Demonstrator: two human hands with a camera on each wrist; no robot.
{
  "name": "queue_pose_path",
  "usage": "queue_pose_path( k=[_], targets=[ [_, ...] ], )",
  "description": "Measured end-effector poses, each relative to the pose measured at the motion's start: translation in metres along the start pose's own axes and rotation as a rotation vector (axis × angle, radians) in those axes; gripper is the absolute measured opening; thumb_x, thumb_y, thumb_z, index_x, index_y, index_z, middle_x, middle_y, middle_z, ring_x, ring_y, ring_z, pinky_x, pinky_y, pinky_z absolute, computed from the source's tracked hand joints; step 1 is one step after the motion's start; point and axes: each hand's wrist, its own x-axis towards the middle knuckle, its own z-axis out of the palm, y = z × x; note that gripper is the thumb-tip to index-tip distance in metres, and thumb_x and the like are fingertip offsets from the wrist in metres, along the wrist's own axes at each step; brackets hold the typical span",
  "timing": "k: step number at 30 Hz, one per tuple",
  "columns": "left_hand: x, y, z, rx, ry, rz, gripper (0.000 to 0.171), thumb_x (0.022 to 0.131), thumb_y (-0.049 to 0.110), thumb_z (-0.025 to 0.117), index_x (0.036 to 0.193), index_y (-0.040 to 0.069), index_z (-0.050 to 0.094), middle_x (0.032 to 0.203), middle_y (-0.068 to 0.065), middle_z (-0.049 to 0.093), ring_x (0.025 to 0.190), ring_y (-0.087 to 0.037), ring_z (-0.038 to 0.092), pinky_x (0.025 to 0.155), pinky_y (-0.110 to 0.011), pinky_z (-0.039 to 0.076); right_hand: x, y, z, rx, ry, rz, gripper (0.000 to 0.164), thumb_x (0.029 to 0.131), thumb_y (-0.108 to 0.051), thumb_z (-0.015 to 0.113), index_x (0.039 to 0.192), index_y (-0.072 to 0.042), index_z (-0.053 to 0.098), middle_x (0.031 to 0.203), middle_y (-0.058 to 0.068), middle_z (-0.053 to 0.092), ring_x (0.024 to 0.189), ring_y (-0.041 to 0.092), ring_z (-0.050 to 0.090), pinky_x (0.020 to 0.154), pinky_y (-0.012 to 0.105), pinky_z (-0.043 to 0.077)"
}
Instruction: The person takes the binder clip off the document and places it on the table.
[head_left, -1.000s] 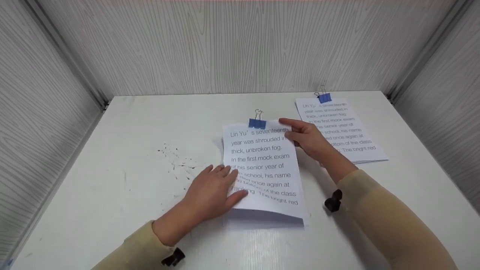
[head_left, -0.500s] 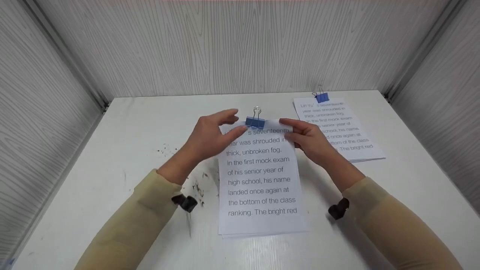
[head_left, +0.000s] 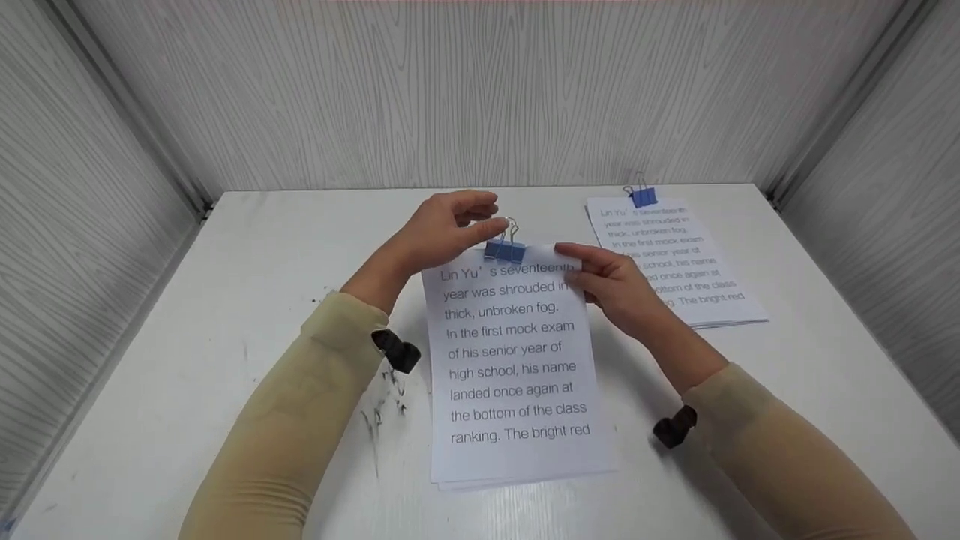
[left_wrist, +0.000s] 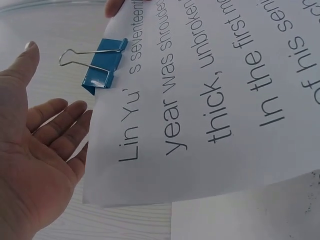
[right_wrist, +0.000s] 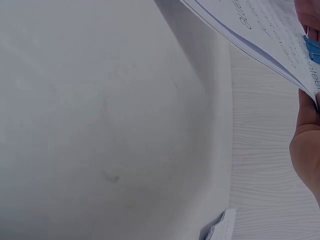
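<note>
Sheets of white paper (head_left: 517, 360) printed with large English text are held together at the top edge by a blue binder clip (head_left: 504, 252). My right hand (head_left: 622, 292) pinches their upper right corner between thumb and fingers. Around the clip's wire handles, at the top left of the sheets, is my left hand (head_left: 442, 229). The left wrist view shows this hand (left_wrist: 37, 145) with its thumb raised and fingers extended, apart from the clip (left_wrist: 106, 62). There the wire handles stick out from the paper's edge, and some fingertips are hidden behind the sheet.
A second clipped stack of printed sheets (head_left: 675, 262) lies at the back right of the white table (head_left: 172, 315), partly behind my right hand. Dark smudges (head_left: 390, 390) mark the table left of the paper. Wood-grain panels (head_left: 480, 90) enclose the back and sides.
My left hand has left the sheets' left edge and moved up beside the clip's handles. The lower edge no longer curls up, and the sheets have shifted slightly left. My right hand keeps its corner.
</note>
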Motion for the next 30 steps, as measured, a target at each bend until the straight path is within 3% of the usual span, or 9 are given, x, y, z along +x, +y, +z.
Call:
queue_pose_path(
  k=[5,11,20,30],
  targets=[
    [0.0045,0.0012,0.003,0.021,-0.061,-0.01,0.074,0.101,0.053,0.068,0.158,0.01,0.051,0.15,-0.005,0.061,0.135,-0.019,0.06,0.118,-0.037,0.042,-0.0034,-0.0019,0.0021,-0.004,0.002,0.0,0.044,0.106,-0.002,0.062,0.148,-0.015,0.065,0.138,0.017,0.068,0.116,0.029,0.072,0.086,0.032,0.062],
    [0.0066,0.0016,0.003,-0.028,-0.094,-0.023,0.073,0.103,0.05,0.067,0.158,0.007,0.049,0.144,-0.004,0.066,0.133,-0.016,0.062,0.118,-0.035,0.042,-0.0056,-0.0033,0.0051,0.013,-0.008,-0.011,0.043,0.106,0.0,0.062,0.147,-0.014,0.066,0.138,0.017,0.068,0.115,0.029,0.072,0.085,0.032,0.062],
    [0.0052,-0.0004,0.0044,-0.109,-0.132,-0.03,0.059,0.104,0.048,0.067,0.148,0.01,0.063,0.135,0.0,0.07,0.127,-0.015,0.063,0.114,-0.036,0.045,-0.0068,-0.0012,0.0057,-0.023,-0.025,-0.021,0.043,0.106,-0.003,0.061,0.148,-0.015,0.065,0.139,0.015,0.066,0.118,0.03,0.071,0.087,0.032,0.061],
    [0.0048,-0.0041,0.0085,-0.143,-0.122,-0.028,0.05,0.102,0.04,0.072,0.143,0.01,0.068,0.129,0.002,0.072,0.118,-0.013,0.067,0.11,-0.036,0.049,-0.0067,0.0026,0.0051,-0.04,-0.026,-0.019,0.043,0.106,-0.003,0.062,0.148,-0.015,0.065,0.138,0.015,0.068,0.117,0.031,0.072,0.087,0.033,0.062]
  ],
)
